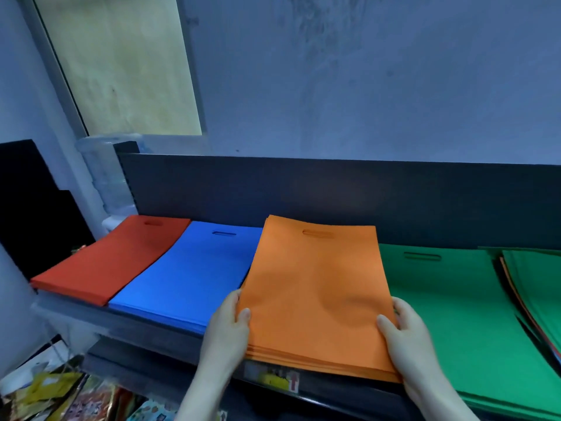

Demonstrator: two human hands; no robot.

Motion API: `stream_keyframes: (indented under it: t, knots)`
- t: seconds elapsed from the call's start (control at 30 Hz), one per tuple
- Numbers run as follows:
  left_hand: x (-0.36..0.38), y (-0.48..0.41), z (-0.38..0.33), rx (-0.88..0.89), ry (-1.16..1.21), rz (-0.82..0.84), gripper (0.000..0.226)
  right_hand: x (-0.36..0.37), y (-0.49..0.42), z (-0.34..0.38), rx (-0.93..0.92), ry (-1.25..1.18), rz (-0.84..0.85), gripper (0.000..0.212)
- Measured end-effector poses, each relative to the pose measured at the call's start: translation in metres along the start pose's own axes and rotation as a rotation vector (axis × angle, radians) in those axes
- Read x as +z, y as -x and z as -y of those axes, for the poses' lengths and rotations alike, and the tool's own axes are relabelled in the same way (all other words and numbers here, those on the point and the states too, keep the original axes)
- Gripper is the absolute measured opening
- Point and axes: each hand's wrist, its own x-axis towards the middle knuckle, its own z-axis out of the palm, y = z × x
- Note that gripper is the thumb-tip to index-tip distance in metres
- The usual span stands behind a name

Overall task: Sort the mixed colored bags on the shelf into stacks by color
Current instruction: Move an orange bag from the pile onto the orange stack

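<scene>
A blue-grey wall (364,71), mottled with darker stains, rose behind the dark shelf (145,332), whose black back panel (334,189) ran along the rear. At upper left a window (121,65) with a yellowish frosted pane glowed dimly in its grey frame, with a clear plastic container (106,174) and a black board (30,208) beneath it. Below the shelf at lower left lay a jumble of colourful printed packets (76,399).

A plain orange stack (315,287) lies between the left hand (226,320) and right hand (406,326). Left of the left hand are a blue stack (188,268), then a red stack (112,256); right of the right hand, a green stack (449,314).
</scene>
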Motion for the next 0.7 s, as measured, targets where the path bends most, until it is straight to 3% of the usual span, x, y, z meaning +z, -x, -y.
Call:
stream_keyframes:
  t: [0.27,0.43,0.7]
  knots:
    - [-0.019,-0.050,0.012,0.063,-0.113,0.094,0.036,0.037,-0.015,-0.002,-0.010,0.170,-0.087,0.033]
    - [-0.015,-0.057,0.024,0.007,-0.299,0.123,0.041,0.047,-0.024,-0.014,0.031,0.371,-0.126,0.033]
    - [-0.002,-0.051,0.022,-0.004,-0.438,0.049,0.047,0.051,-0.023,-0.017,0.027,0.428,-0.189,0.023]
